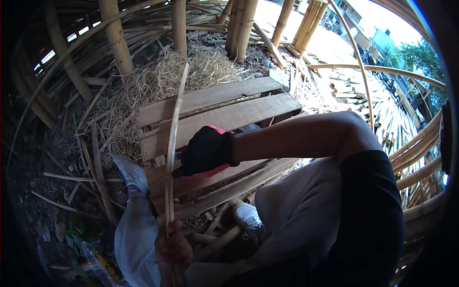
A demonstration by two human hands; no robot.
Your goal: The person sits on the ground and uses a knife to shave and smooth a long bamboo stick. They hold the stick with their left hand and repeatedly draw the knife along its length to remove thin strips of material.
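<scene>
A long thin bamboo strip (175,119) runs from my lap up over a wooden pallet (239,112). My left hand (172,249), bare, is closed around the strip's lower end near my knee. My right hand (206,151) wears a black glove with red trim and grips the strip at about its middle, the arm reaching across from the right. Whether the glove also holds a blade is hidden. I sit with grey trousers (296,210) and white shoes (132,174) on the ground beside the pallet.
A pile of straw and shavings (153,83) lies behind the pallet. Thick bamboo poles (116,36) stand upright at the back, and curved split bamboo (411,148) is stacked at the right. Loose strips and scraps (95,167) litter the dirt at the left.
</scene>
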